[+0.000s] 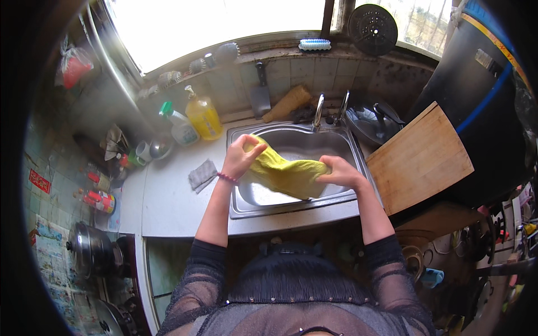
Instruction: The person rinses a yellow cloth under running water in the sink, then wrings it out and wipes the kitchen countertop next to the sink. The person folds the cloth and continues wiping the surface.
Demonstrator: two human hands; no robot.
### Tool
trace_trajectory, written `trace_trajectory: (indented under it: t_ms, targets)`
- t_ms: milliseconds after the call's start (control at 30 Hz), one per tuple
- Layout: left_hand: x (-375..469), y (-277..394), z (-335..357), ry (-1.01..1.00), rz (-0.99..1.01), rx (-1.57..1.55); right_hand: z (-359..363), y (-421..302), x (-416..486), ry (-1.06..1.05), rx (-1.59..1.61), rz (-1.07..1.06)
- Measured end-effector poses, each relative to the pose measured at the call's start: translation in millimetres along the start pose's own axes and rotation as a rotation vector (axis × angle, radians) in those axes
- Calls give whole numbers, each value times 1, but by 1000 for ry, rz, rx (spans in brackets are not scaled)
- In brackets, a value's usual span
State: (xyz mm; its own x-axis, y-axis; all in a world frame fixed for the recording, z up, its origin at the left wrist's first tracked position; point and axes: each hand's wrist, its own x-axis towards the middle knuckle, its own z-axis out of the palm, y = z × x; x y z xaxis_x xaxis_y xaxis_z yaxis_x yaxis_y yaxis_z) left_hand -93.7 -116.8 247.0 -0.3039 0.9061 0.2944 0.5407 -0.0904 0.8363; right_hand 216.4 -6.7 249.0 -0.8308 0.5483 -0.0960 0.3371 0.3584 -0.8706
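Observation:
A yellow cloth is stretched between my hands above the stainless steel sink. My left hand, with a red bead bracelet at the wrist, pinches its upper left corner. At the opposite end, my right hand grips the cloth between thumb and fingers. The cloth sags in the middle and its lower edge hangs over the basin's near side. Behind the basin stands a chrome faucet. On the white counter, a folded grey cloth lies left of my left wrist.
A yellow pump bottle and a green-topped spray bottle stand back left. A cleaver leans against the tiled wall. A wooden cutting board stands tilted at the sink's right, near a lidded pan. A scrub brush rests on the sill.

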Motion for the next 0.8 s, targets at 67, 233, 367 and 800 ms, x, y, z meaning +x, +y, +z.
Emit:
trace_trajectory:
  t_ms: [67,233,367,800]
  targets:
    - [-2,7,-11,-82,-69,-369,-2,-5,-3,7,558,-28]
    - [-5,9,-33,-3,-64,-169,-6,-17,-7,79,552,-37]
    - [-21,5,-39,74,-222,-617,-13,-23,-16,83,841,-182]
    - [-126,-16,-16,-277,-240,-577,9,20,-91,104,612,11]
